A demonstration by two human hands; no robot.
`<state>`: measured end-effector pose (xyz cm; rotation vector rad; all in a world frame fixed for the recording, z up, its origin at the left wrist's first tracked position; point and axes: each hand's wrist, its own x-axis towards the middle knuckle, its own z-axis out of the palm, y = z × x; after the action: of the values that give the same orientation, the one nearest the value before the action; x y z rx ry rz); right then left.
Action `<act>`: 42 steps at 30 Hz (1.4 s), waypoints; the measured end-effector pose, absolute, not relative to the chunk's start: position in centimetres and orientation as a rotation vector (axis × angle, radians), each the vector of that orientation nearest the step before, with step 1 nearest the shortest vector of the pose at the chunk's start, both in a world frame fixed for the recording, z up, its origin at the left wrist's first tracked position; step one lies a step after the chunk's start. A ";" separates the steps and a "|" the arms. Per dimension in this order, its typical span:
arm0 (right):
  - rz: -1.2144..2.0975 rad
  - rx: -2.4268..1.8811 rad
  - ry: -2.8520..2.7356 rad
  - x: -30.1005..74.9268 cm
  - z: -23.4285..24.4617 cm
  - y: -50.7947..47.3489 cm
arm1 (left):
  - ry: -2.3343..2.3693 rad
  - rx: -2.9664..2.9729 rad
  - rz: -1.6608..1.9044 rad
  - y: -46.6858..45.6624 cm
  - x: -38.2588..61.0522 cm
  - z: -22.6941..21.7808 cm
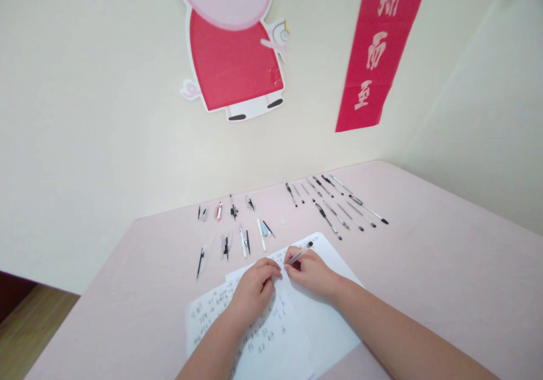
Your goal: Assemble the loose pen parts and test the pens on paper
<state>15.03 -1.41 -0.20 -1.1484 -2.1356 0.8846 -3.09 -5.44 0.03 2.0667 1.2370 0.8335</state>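
My right hand (309, 271) is closed around a pen (300, 253) with a clear barrel and a dark end cap. The pen slants up to the right, and its tip is hidden by my fingers near the upper part of a white sheet of paper (335, 323). Just left of it, my left hand (257, 289) rests on the paper, fingers loosely bent and thumb apart, with no object in it. Under my left forearm lies a sheet covered in handwriting (207, 312). A few rows of dark marks also show along the top of the white sheet.
Several pens and refills (326, 220) lie in two slanted rows at the back right of the pink table (441, 289). Several small groups of pen parts (225, 248) are laid out at the back left. A wall with a pig cutout (235, 57) and a red banner (373, 57) stands behind.
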 end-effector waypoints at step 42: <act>0.852 -1.188 -2.154 14.8 -0.3 -1.3 | 1.246 2.059 0.843 -5.3 -3.0 -0.1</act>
<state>14.84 -1.33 -0.34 -1.1876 -2.1543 0.8518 -2.98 -5.31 -0.08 2.0585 1.2455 0.8435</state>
